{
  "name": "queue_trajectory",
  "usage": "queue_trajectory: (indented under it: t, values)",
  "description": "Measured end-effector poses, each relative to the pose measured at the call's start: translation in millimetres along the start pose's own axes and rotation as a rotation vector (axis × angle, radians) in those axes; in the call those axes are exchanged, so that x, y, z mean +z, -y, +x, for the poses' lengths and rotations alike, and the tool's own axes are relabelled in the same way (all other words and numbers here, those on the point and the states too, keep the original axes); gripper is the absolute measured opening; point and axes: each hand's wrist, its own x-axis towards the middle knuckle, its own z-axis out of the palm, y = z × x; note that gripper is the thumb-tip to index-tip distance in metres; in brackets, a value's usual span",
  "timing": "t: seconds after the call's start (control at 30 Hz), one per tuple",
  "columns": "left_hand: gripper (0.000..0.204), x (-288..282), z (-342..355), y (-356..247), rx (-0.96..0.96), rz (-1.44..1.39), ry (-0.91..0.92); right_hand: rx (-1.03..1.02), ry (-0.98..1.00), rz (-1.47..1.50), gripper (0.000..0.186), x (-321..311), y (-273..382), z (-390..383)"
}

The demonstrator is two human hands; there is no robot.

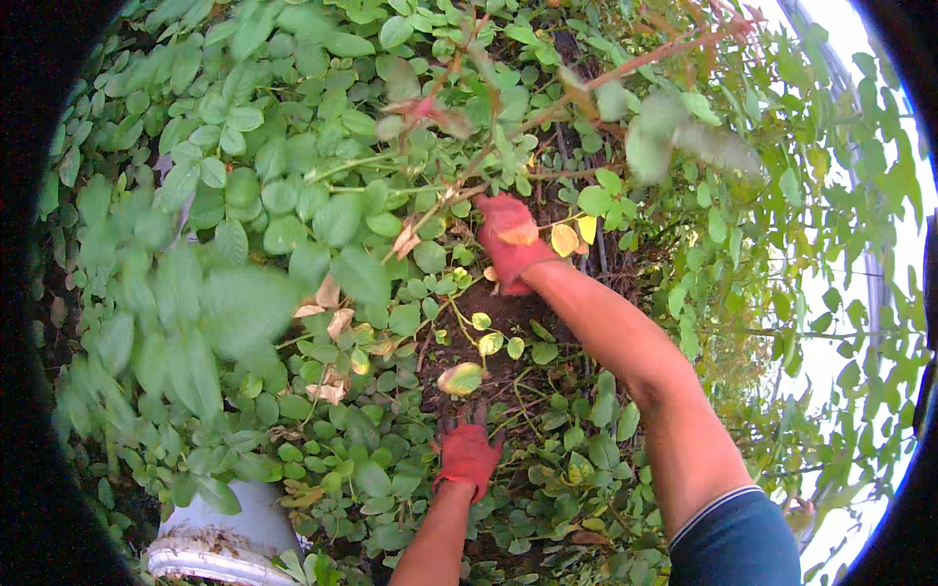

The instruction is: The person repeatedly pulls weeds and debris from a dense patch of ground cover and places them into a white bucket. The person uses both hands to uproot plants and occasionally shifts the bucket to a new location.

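Note:
My left hand [469, 457], in a red glove with dark fingers, reaches low into the plants. Its fingers are apart over the dark soil [503, 314] and hold nothing that I can see. Farther up, my right hand [510, 239], in a red glove too, is closed beside a brown woody stem [445, 202]. Leaves partly cover its fingers, so whatever they grip is hidden. A yellow leaf [564, 240] hangs by the right wrist. Between the hands, a thin shoot carries yellow-green leaves [490, 344]. A larger yellowing leaf [460, 379] is just above the left fingertips.
Dense green foliage [332, 220] fills the left and surrounds both arms. A reddish branch [625, 70] crosses the upper right above the right hand. Dry brown leaves [332, 386] hang left of the soil patch. A dirt-stained whitish pot-like object [230, 527] stands at the lower left.

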Motion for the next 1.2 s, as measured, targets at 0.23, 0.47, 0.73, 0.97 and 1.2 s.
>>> queue_trajectory:
  t: [0.23,0.47,0.73,0.97,1.2]
  values:
    - [0.084,-2,-3,5,-0.023,-0.037,-0.093,0.041,0.108,-0.132,0.040,-65,-14,16]
    - [0.086,-2,-7,-11,-0.035,0.019,0.001,0.789,-0.011,0.262,0.051,-43,-94,67]
    - [0.080,-26,-6,-25,-0.082,-0.004,0.046,0.376,-0.189,-0.092,0.049,-41,-61,40]
    - [0.078,-11,-3,-12,-0.101,-0.058,0.076,0.772,-0.338,0.445,0.031,6,13,-17]
    - [0.074,-4,-16,-10,-0.071,0.004,-0.131,0.690,-0.229,1.010,0.028,-36,83,-77]
